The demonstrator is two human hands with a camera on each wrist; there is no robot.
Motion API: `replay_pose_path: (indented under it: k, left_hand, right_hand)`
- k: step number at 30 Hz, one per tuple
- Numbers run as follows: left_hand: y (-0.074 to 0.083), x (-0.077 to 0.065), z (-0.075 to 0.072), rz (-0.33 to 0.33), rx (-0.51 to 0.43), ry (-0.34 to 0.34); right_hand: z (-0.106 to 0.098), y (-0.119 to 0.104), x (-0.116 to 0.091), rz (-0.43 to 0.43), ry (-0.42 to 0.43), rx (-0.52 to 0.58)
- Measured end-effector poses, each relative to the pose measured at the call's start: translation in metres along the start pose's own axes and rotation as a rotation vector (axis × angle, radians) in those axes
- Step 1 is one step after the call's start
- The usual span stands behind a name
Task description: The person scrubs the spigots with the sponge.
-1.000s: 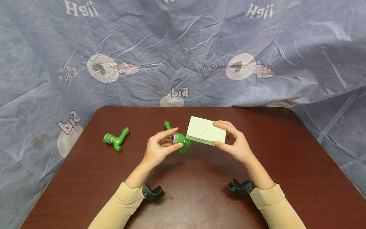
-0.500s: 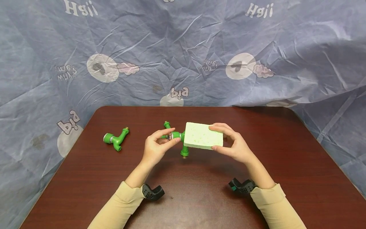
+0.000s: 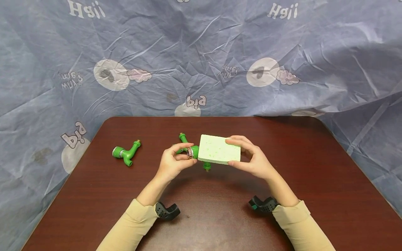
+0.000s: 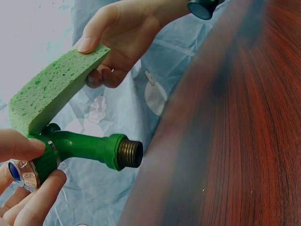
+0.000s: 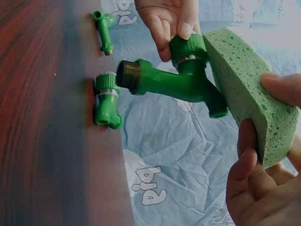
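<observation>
At far left we see the first green tap lying on the counter, in no one's grip. Next along, the second tap also lies there, partly hidden behind the left hand. That hand pinches the knob end of the third tap and holds it up off the counter. Rightmost, the right hand grips one end of the green sponge, its other end against the held tap; as it covers much of that tap from above, we can't be sure exactly where they touch. We judge the sponge work on this tap under way, unfinished; whether the resting two are done, we cannot tell.
</observation>
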State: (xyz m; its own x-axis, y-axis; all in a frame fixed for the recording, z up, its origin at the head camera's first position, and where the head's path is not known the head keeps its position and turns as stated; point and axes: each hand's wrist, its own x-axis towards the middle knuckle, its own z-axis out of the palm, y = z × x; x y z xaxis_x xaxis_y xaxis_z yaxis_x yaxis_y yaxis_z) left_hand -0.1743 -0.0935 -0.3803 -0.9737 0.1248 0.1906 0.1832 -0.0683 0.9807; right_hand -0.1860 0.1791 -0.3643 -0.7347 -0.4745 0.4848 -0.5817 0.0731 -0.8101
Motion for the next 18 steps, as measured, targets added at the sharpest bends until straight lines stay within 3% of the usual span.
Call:
replay_pose_path:
  k: [4,10,13,18]
  left_hand:
    - [-0.0008,0.0009,-0.0011,0.016,0.001,0.023]
    - [-0.0011,0.0026,-0.0017,0.056,-0.090,0.100]
    - [-0.0009,0.0025,-0.0009,0.062,-0.094,0.105]
    - [-0.0006,0.0018,-0.0001,0.051,-0.076,0.095]
  right_hand:
    - [0.0004,0.0020,0.0003,0.002,-0.015,0.002]
    - [-0.0060,0.0045,-0.0001,0.005,0.044,0.038]
    - [-0.0043,0.0035,0.0000,0.010,0.065,0.072]
    - [0.0019,-0.0010,0.0001,0.021,0.028,0.077]
